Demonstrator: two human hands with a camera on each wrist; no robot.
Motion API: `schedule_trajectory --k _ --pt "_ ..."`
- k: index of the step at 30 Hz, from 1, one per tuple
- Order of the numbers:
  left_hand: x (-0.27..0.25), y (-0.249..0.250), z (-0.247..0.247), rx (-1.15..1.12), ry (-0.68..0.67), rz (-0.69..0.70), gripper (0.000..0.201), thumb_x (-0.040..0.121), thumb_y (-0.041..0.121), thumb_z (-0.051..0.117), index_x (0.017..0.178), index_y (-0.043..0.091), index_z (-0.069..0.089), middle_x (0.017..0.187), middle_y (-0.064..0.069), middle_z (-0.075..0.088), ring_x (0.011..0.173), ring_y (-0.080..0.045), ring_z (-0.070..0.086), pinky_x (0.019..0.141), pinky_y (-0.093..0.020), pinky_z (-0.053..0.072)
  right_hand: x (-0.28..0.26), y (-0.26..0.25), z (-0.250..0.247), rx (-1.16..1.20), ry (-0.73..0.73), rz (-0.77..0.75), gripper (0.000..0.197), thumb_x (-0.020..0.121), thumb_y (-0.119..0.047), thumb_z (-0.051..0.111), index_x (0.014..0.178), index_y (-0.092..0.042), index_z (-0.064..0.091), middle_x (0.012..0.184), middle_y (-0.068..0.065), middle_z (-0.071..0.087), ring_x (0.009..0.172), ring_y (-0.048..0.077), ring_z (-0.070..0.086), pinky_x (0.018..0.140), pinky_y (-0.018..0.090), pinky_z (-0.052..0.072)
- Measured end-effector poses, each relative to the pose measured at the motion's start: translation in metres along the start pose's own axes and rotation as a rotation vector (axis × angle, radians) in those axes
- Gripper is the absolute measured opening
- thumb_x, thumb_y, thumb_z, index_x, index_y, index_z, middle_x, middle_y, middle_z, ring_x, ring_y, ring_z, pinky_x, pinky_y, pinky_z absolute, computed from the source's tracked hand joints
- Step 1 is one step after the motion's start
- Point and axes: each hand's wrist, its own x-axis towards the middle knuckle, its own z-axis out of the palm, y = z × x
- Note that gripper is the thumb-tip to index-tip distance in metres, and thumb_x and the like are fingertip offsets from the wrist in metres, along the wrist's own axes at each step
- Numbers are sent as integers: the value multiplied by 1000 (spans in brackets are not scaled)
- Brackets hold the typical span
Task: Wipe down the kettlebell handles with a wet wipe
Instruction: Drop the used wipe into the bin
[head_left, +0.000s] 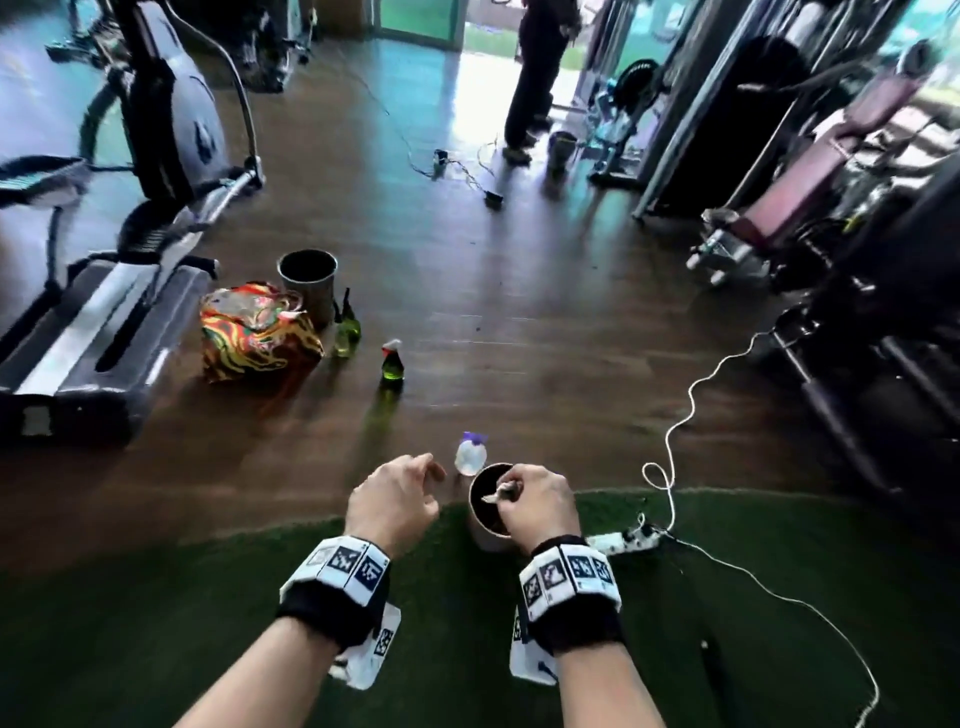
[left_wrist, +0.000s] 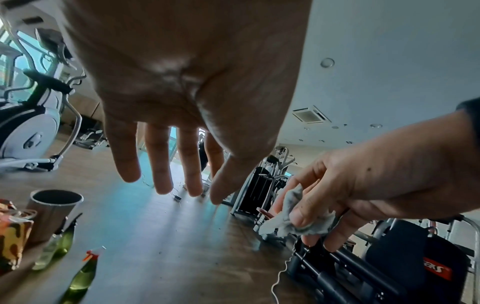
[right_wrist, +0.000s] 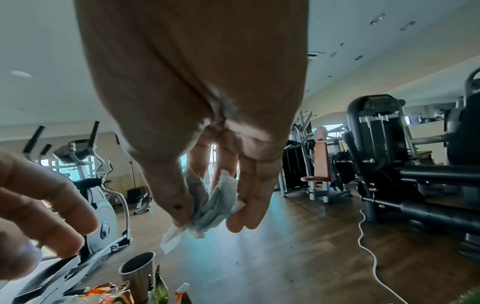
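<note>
My right hand (head_left: 524, 493) pinches a crumpled grey-white wet wipe (head_left: 497, 493) between thumb and fingers, directly over the mouth of a small round bin (head_left: 474, 514) at the edge of the green turf. The right wrist view shows the wipe (right_wrist: 215, 201) hanging from the right hand (right_wrist: 210, 222). The left wrist view shows the same wipe (left_wrist: 293, 218). My left hand (head_left: 410, 483) hovers beside the bin, fingers (left_wrist: 163, 176) loosely straight and holding nothing. No kettlebell is in any view.
A clear spray bottle (head_left: 470, 456) stands just beyond the bin. Further left are green spray bottles (head_left: 392, 366), a colourful bag (head_left: 254, 332) and a steel bin (head_left: 307, 280). An elliptical (head_left: 104, 312) is at left, weight machines and a white cable (head_left: 685, 405) at right. A person (head_left: 535, 78) stands at the back.
</note>
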Motion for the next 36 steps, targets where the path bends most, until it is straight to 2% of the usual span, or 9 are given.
schedule_trajectory --k 6,10,14,20,23,28,36 --pt "56 83 63 13 -75 -29 30 84 28 62 113 38 64 114 12 66 108 -16 65 88 -35 55 63 96 -36 20 -69 110 19 87 -20 60 99 -25 75 106 5 74 103 26 69 87 30 56" --pt "93 103 92 14 -115 -65 27 86 29 62 112 38 64 114 12 66 108 -16 65 89 -35 54 106 128 -41 25 -85 140 21 87 -19 59 100 -25 75 103 5 75 101 27 70 86 30 57" --pt "136 101 120 11 -156 -120 27 85 31 61 110 39 64 113 15 66 108 -14 65 86 -33 53 154 144 -24 52 -127 173 20 88 -18 59 98 -24 75 103 8 74 100 28 70 84 30 56" --pt "224 70 185 9 -262 -205 31 85 23 59 112 37 64 114 8 65 111 -18 63 90 -36 54 241 166 42 40 -215 221 23 86 -10 59 98 -22 74 110 6 70 105 25 67 88 27 52" --pt "279 43 234 6 -300 -226 29 86 23 59 112 35 64 113 4 65 109 -20 63 86 -33 51 296 185 93 36 -229 263 23 87 -10 58 98 -21 75 111 7 68 104 27 66 88 29 53" --pt "359 -2 316 29 -409 -253 34 85 19 58 116 33 62 113 2 62 112 -23 62 86 -33 48 370 220 177 24 -275 361 25 86 -10 57 97 -22 76 111 8 68 105 30 65 91 32 52" --pt "415 -54 403 68 -572 -321 37 84 17 58 115 36 62 123 5 64 114 -23 63 92 -36 50 421 269 275 2 -413 453 24 86 -8 58 96 -21 75 110 7 70 103 28 66 91 31 52"
